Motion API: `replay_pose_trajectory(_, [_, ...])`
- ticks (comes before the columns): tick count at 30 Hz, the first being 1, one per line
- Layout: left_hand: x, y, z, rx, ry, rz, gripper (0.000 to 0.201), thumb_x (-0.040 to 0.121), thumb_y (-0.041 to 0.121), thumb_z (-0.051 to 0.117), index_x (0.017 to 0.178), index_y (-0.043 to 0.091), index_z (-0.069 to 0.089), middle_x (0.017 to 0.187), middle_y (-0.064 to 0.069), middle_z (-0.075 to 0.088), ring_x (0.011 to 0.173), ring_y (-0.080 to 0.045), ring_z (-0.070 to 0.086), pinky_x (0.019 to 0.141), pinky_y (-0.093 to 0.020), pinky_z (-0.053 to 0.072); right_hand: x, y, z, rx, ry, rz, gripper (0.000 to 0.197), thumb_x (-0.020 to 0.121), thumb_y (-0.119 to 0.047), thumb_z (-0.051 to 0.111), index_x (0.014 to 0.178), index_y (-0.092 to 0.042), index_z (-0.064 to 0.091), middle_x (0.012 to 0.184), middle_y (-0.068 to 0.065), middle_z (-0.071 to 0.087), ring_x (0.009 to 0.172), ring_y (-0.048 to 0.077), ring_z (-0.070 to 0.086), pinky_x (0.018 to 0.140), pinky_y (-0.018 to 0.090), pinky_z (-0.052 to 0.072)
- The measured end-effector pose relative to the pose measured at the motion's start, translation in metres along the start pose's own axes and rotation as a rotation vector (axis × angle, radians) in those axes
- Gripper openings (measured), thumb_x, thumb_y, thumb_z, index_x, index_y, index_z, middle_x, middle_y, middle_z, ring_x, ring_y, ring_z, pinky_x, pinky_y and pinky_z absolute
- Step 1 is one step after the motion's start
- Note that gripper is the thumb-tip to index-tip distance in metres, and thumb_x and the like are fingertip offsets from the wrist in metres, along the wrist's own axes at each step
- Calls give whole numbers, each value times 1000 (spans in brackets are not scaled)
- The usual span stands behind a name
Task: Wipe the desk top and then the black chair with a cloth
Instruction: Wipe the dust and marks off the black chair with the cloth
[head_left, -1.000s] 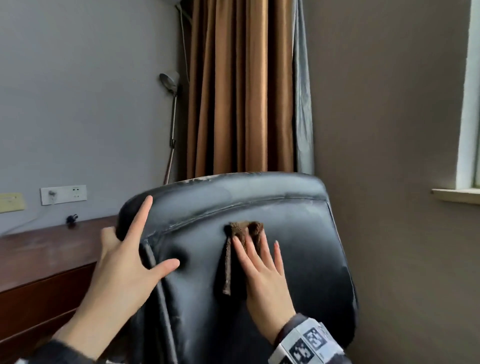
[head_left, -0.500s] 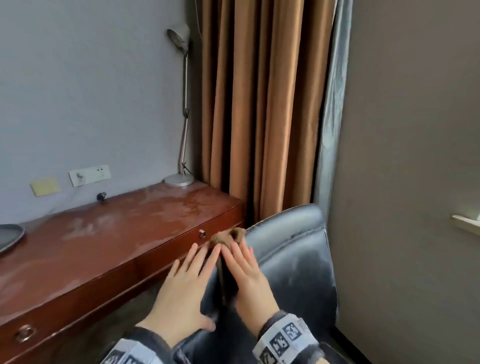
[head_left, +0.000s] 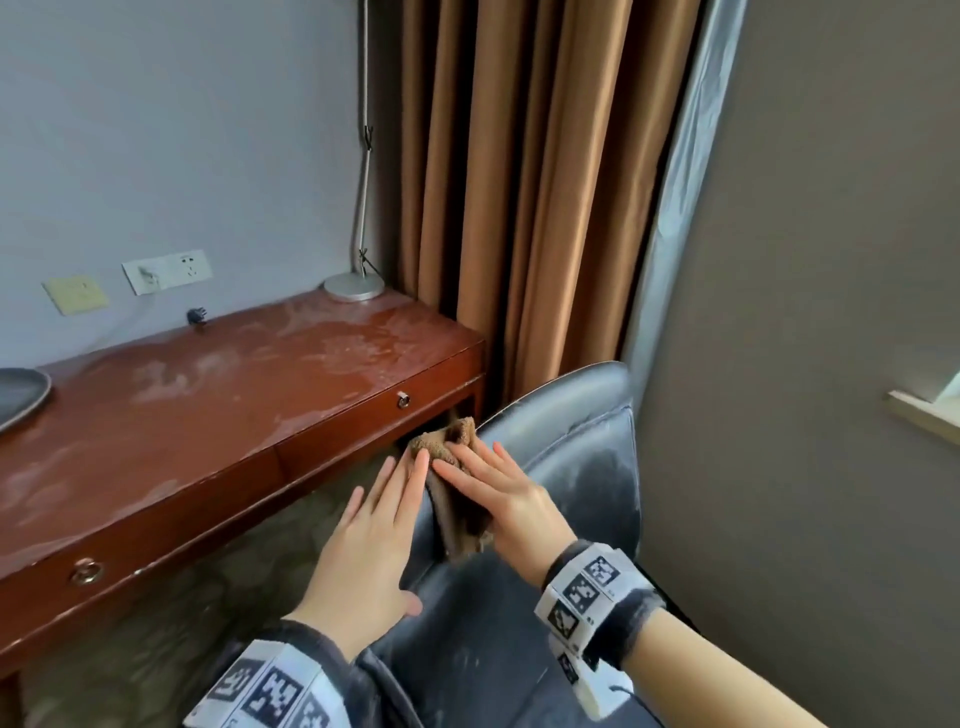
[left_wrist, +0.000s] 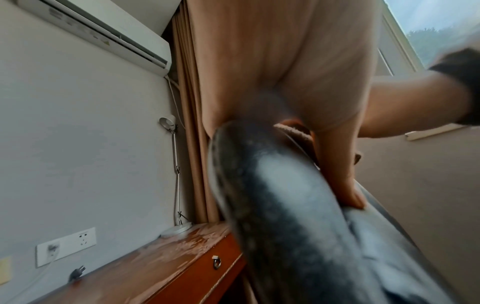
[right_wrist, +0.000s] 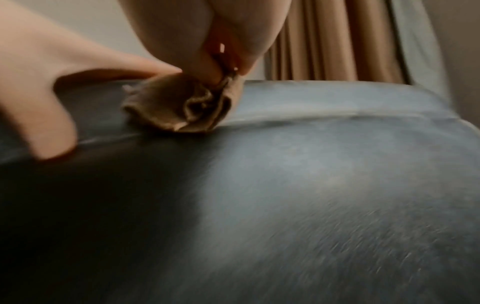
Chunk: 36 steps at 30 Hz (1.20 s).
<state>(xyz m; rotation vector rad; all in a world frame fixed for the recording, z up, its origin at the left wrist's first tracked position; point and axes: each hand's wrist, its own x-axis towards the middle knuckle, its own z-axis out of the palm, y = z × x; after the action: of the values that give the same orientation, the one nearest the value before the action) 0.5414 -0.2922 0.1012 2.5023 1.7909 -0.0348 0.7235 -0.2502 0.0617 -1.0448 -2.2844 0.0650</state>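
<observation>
Dusty black chair (head_left: 587, 467), crumpled brown cloth (head_left: 452, 452)

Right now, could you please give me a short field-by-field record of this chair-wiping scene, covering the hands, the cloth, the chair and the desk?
stage: wiping the black chair
cloth: brown cloth, bunched on the chair back near its top edge
right hand: right hand lies flat, fingers straight, pressing the cloth onto the chair
left hand: left hand flat against the chair's left edge, holding nothing
desk: wooden desk beside the chair, pale streaks on its top
on desk: lamp base, dark tray at the frame edge
behind chair: brown curtain
</observation>
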Motion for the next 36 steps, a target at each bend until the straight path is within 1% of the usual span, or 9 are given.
replay_pose_trajectory(2, [-2,0,2,14,-5,-8,132,75,51,70,126,15,-47,135,3,-50,133,-18,-32,107,-30,-13,14,27,-10,-40,-7,40,81,62,18,52,137,-12,46,144,10,42,138,22,23,113,39,8])
replay_pose_trajectory(7, [-3,2,-2,-27,-60,-25,126,79,46,69,132,24,-43,142,6,-44,136,-18,-28,109,-29,-10,34,83,-28,-14,57,324,91,61,27,41,140,-19,41,149,1,34,140,8,14,114,20,-2])
replay_pose_trajectory(10, [3,6,-17,-151,-181,-73,123,80,40,70,122,38,-45,143,11,-39,144,-23,18,111,-27,28,27,124,-35,0,166,443,92,63,29,40,142,-19,37,151,1,28,143,18,15,117,28,4])
replay_pose_trajectory(12, [13,12,-29,-185,-257,-114,123,80,37,71,121,44,-45,150,6,-29,124,-22,51,90,-19,46,19,151,-40,-18,197,560,91,68,27,38,145,-20,30,154,0,20,144,16,11,118,32,7])
replay_pose_trajectory(14, [30,21,-36,-173,-299,-121,124,79,35,73,119,46,-45,154,-1,-25,105,-20,61,73,-14,47,15,170,-40,-28,241,687,89,73,25,36,147,-22,22,156,0,13,145,21,11,117,40,16])
replay_pose_trajectory(16, [48,32,-34,-136,-305,-126,127,77,34,75,117,48,-45,153,-8,-28,127,-29,46,89,-22,47,13,178,-30,11,330,777,87,74,23,37,148,-22,20,157,1,11,144,27,15,116,42,19])
replay_pose_trajectory(19, [70,52,-27,63,-296,-182,133,74,40,76,123,32,-47,152,-16,-29,145,-35,-4,116,-49,17,11,182,-8,126,439,943,82,81,15,37,148,-26,18,157,1,12,139,33,28,112,42,26])
replay_pose_trajectory(25, [88,68,-27,332,-310,-207,144,66,44,81,129,12,-45,152,-21,-25,144,-36,-1,115,-51,13,-4,178,6,117,353,898,79,86,8,34,150,-32,9,157,-14,3,121,36,47,98,40,39])
replay_pose_trajectory(36, [78,71,-28,323,-298,-232,142,67,45,80,125,14,-46,154,-17,-22,145,-35,-7,115,-52,6,-45,130,21,59,1,1087,79,83,5,48,149,-9,6,155,16,13,134,36,31,110,41,28])
